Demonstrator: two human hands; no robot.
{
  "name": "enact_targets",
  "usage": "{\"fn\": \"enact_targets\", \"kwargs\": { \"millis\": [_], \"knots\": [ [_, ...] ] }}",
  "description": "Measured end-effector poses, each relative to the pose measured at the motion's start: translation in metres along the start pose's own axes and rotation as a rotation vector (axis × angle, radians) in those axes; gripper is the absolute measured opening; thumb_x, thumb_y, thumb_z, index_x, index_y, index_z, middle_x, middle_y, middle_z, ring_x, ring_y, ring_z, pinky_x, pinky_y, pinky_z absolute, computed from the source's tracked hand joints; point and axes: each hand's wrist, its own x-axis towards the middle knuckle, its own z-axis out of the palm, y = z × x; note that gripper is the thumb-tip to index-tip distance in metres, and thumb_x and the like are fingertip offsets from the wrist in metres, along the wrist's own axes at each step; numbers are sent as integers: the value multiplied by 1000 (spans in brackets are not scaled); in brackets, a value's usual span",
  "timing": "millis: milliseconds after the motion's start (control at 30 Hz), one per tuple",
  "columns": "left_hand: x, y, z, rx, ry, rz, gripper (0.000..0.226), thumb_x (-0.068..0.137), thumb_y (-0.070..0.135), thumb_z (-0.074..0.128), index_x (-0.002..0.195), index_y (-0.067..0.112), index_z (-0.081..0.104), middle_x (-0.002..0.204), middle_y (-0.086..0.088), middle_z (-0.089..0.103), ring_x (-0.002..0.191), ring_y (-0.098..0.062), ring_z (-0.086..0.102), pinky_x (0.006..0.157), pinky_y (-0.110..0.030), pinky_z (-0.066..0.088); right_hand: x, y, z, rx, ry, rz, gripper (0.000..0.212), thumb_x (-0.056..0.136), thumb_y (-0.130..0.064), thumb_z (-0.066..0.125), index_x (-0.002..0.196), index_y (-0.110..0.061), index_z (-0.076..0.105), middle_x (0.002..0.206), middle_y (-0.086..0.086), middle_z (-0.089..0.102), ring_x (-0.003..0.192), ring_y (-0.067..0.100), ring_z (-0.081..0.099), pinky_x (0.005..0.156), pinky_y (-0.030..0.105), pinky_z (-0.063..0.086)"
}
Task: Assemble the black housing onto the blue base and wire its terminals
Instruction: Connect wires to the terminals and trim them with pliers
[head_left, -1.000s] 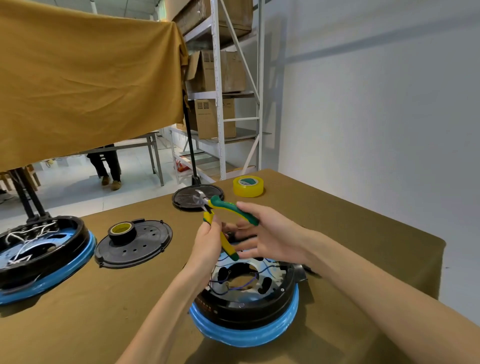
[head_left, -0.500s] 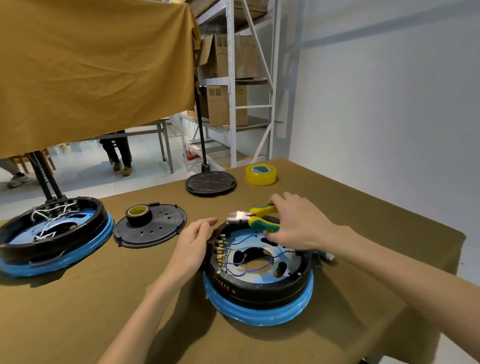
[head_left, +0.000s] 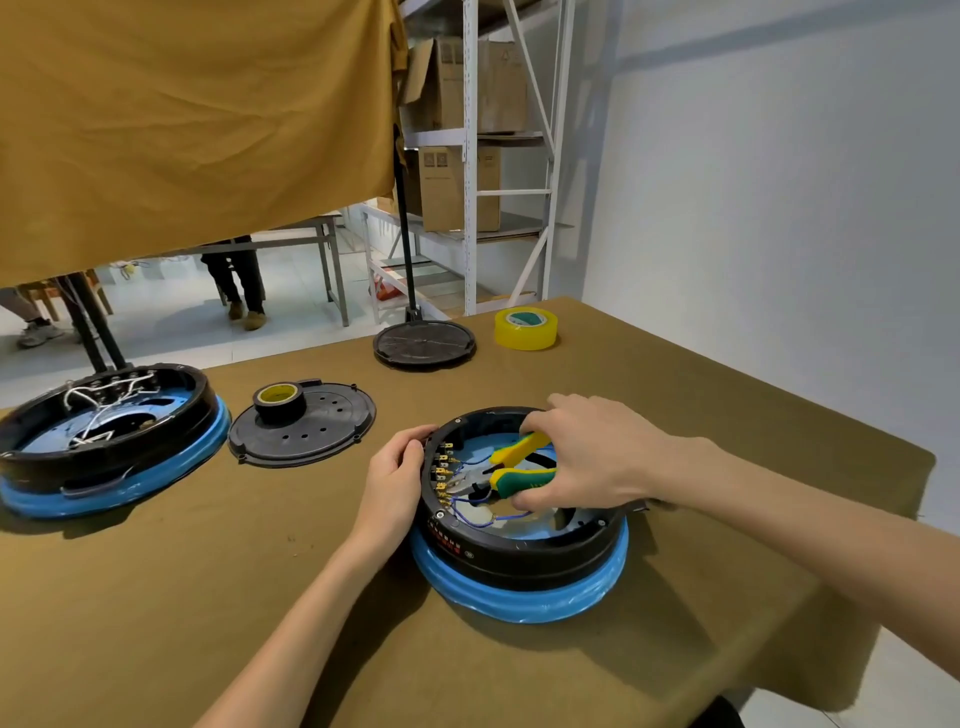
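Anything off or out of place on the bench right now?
Nothing stands out. The black housing sits level on the blue base; left hand steadies its rim, right hand works pliers at the terminals.

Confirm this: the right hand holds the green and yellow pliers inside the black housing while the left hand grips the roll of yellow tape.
Not quite. In the head view the right hand does hold the pliers inside the black housing, but the left hand rests on the housing's outer rim. The yellow tape sits untouched at the table's far side.
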Motion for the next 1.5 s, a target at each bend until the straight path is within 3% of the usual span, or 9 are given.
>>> {"fn": "enact_targets", "kwargs": {
  "millis": [100, 200, 367, 567, 700, 833, 1133, 1333, 1500],
  "knots": [
    [0, 0, -1, 0, -1, 7, 31, 110, 16, 38, 124, 19, 66, 115, 4, 70, 108, -8, 65, 82, -16, 53, 7, -7, -6, 26, -115, 43, 87, 73, -85, 62, 129, -18, 61, 102, -3, 59, 91, 21, 58, 72, 37, 53],
    [0, 0, -1, -13, -9, 9, 31, 110, 16, 38, 124, 19, 65, 114, 4, 70, 107, -6, 66, 75, -10, 52, 10, -9, -9, 24, -119, 65, 83, 73, -83, 63, 121, -14, 64, 104, 3, 65, 93, 23, 63, 79, 42, 57],
    [0, -1, 0, -25, -6, 13, 31, 110, 16, 37, 124, 20, 65, 114, 5, 70, 106, -6, 66, 77, -12, 52, 13, -8, -8, 22, -168, 72, 86, 70, -86, 61, 119, -15, 64, 107, 4, 67, 94, 24, 65, 78, 42, 58],
    [-1, 0, -2, -27, -8, 12, 32, 110, 17, 38, 127, 18, 65, 114, 6, 70, 105, -3, 66, 80, -16, 54, 44, 20, -21, 369, -522, 151, 58, 77, -74, 70, 100, -21, 72, 83, -2, 65, 77, 15, 57, 67, 28, 40],
    [-1, 0, -2, -31, -14, 7, 33, 110, 17, 37, 129, 17, 65, 115, 7, 69, 104, -3, 66, 77, -13, 54, 63, 28, -13, 508, -703, 202, 65, 70, -76, 74, 109, -25, 67, 78, -3, 67, 67, 15, 52, 54, 26, 36],
    [-1, 0, -1, -29, -17, 4, 32, 111, 18, 37, 128, 19, 64, 115, 6, 69, 107, -6, 66, 78, -14, 54, 76, 29, -8, 575, -829, 205, 60, 75, -71, 75, 108, -22, 68, 84, 2, 71, 65, 15, 54, 53, 24, 37],
    [0, 0, -1, -23, -17, 14, 31, 111, 17, 37, 127, 19, 63, 113, 7, 69, 98, 3, 66, 75, -11, 53, 89, 38, -6, 617, -911, 209, 59, 84, -66, 71, 121, -20, 70, 91, 5, 71, 68, 15, 56, 55, 24, 39],
    [0, 0, -1, -26, -18, 10, 31, 110, 17, 37, 126, 19, 64, 113, 5, 69, 105, -5, 66, 82, -18, 55, 92, 40, -4, 662, -928, 203, 57, 85, -65, 71, 118, -19, 71, 90, 6, 71, 69, 15, 56, 54, 23, 42],
    [1, -2, 0, -14, -18, 16, 32, 111, 17, 36, 126, 20, 64, 113, 6, 69, 100, 3, 66, 79, -13, 54, 91, 42, -1, 695, -926, 206, 56, 78, -69, 72, 105, -20, 73, 87, 5, 70, 65, 15, 57, 53, 21, 41]
  ]
}}
